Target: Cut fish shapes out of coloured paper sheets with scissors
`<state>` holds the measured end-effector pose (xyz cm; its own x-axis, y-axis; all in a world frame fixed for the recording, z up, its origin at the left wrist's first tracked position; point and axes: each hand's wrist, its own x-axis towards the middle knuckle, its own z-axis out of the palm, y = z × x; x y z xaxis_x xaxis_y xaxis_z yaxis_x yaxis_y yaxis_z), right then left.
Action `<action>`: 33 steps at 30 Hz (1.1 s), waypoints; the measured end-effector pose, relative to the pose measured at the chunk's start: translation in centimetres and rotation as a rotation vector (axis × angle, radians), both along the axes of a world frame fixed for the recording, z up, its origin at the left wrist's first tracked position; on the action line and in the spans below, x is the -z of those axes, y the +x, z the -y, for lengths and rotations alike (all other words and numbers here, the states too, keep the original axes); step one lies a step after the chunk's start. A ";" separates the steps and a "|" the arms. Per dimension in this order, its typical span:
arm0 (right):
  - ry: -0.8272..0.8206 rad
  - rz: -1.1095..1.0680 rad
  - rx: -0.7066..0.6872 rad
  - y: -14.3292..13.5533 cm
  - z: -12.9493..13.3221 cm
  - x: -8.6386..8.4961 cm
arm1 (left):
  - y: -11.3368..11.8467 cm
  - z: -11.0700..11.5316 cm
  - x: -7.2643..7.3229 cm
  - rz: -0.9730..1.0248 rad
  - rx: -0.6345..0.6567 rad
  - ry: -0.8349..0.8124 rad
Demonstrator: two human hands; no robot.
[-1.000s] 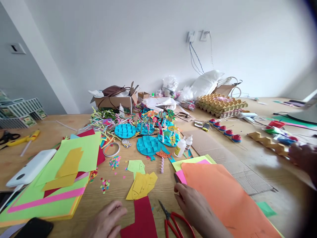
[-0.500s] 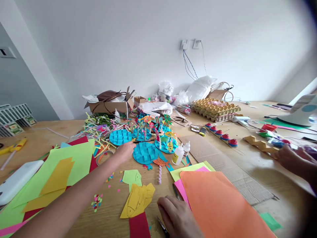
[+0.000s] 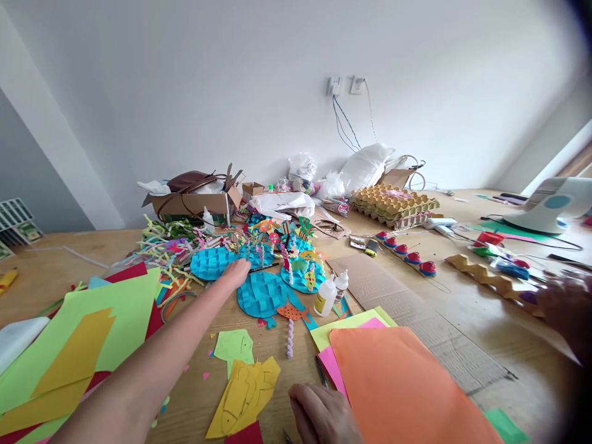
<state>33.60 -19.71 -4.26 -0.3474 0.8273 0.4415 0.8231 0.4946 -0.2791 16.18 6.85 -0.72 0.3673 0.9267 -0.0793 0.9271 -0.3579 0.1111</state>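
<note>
My left hand (image 3: 238,271) reaches across to the blue paper pieces, its fingers closed at the near end of a black pen (image 3: 264,267). Below the pen lies a round blue piece with raised paper strips (image 3: 261,295), and an orange paper fish (image 3: 291,312) on a twisted lilac stem is beside it. My right hand (image 3: 326,414) rests curled on the table, left of the orange paper sheet (image 3: 407,382); whatever its fingers may hold is hidden. Close to it are a yellow paper with a drawn fish (image 3: 245,394) and a green paper fish shape (image 3: 235,346).
Two glue bottles (image 3: 325,297) stand right of the blue pieces. Cardboard (image 3: 407,302) lies beyond the orange sheet. Stacked egg trays (image 3: 393,206) and a box (image 3: 192,206) stand by the wall. Another person's hand (image 3: 567,308) is at far right, by an egg-carton strip (image 3: 481,277).
The view has turned slightly right, so things appear further left. My left hand has moved a little right onto the pen's end. My right hand stays curled on the table.
</note>
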 end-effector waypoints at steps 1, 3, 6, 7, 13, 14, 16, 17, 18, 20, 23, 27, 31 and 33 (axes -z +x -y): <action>-0.012 0.004 -0.002 0.0 0.0 0.0 | -0.2 0.2 -0.4 0.010 0.001 0.001; -0.030 0.013 -0.008 0.0 0.0 -0.1 | -0.8 0.8 -1.4 0.039 0.006 0.002; -0.047 -0.008 -0.017 0.0 0.0 -0.1 | -2.2 2.8 -3.5 0.105 0.018 -0.007; -0.064 -0.046 -0.016 0.0 0.0 -0.1 | -2.7 3.8 -4.3 0.135 0.025 -0.017; -0.416 -0.749 0.048 0.0 -0.6 -2.0 | -4.0 13.8 -7.9 0.374 0.132 -0.258; -0.512 -0.920 -0.005 -0.1 -0.6 -2.7 | -3.9 15.6 -8.1 0.409 0.150 -0.318; -0.664 -1.196 -0.123 -0.4 -0.3 -4.2 | -3.4 18.9 -8.3 0.457 0.182 -0.406; -0.692 -1.281 -0.190 -0.6 0.0 -4.9 | -3.2 20.3 -8.3 0.488 0.196 -0.434; -0.695 -1.369 -0.234 -1.0 0.4 -5.5 | -2.9 21.5 -8.3 0.525 0.215 -0.453; -0.704 -1.472 -0.267 -1.9 1.4 -6.1 | -2.5 23.5 -8.1 0.567 0.243 -0.470; -0.634 -1.551 -0.175 -3.3 3.0 -6.2 | -1.9 25.7 -7.7 0.685 0.171 -0.630; -0.529 -1.703 -0.066 -2.3 4.1 -7.0 | -2.3 27.8 -7.0 0.949 -0.020 -1.002; 0.029 -1.934 0.083 1.5 3.4 -9.5 | -4.7 28.7 -5.1 0.932 -0.243 -1.007; -0.101 -1.953 0.059 2.3 3.1 -9.8 | -5.9 29.2 -3.8 0.930 -0.239 -0.873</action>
<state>35.86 -22.78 5.52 0.5031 0.8604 0.0812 -0.5867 0.4090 -0.6989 10.31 -22.35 3.11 0.4442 0.7483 -0.4927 0.4072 0.3212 0.8550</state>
